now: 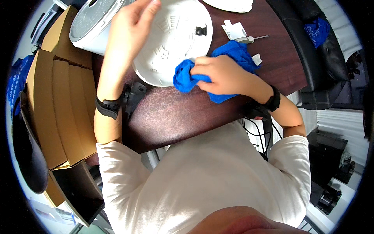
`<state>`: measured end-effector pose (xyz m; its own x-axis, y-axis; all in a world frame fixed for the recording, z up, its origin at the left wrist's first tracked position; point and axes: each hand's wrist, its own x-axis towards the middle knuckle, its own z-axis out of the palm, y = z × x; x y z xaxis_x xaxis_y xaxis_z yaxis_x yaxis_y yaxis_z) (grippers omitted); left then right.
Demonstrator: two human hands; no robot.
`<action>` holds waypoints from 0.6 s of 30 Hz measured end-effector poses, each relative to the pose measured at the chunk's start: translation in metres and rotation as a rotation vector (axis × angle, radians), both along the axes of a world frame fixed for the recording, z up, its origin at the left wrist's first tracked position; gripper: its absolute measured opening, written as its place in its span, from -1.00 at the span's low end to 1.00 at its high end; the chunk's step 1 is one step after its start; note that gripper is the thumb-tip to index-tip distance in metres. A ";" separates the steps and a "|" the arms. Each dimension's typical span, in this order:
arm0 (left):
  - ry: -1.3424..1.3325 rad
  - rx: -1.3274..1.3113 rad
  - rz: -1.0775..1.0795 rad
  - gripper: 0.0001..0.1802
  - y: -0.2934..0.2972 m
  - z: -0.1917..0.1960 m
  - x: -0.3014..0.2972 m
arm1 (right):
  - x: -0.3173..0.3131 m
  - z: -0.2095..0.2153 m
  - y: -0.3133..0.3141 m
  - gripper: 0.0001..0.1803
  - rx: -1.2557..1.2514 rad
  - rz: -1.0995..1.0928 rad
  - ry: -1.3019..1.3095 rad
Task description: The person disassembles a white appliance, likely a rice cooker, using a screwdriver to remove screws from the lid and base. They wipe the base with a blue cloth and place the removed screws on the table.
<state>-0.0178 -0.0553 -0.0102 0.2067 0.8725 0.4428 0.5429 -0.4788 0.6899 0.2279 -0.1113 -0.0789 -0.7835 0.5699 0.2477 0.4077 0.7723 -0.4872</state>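
Right hand (224,76) grips bunched blue fabric cloth (184,79) — likely light, limp; best pinched by folds. Left hand (135,18): can't tell (round white plastic cover (175,46) beside fingers).

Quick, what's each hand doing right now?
Left hand: partly out of the picture, near the round white cover; can't tell if it grips.
Right hand: closed on a blue cloth.

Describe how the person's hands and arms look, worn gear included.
The left hand and right hand are ungloved. The left wristband is black with a boxy black device; the right wristband is black too, with a dark device marked by a reddish patch. Black cables show near it; whether they connect is unclear. The short sleeves are white.
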 end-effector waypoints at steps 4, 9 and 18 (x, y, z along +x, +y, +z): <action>-0.186 0.054 0.074 -0.60 0.007 0.015 -0.027 | 0.037 0.023 0.016 -0.79 0.128 -0.286 0.330; -0.477 -0.040 0.013 -0.51 0.004 0.031 -0.034 | 0.071 0.029 0.019 -0.71 -0.642 -0.583 1.069; -0.513 -0.350 -0.022 -0.53 0.012 0.000 -0.008 | 0.069 0.025 0.009 -0.75 -0.730 -0.437 1.096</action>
<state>-0.0259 -0.0438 -0.0100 0.0629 0.9818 0.1794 0.0931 -0.1847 0.9784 0.2974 -0.1023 -0.0537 -0.1115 0.9813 0.1568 -0.3008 0.1171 -0.9465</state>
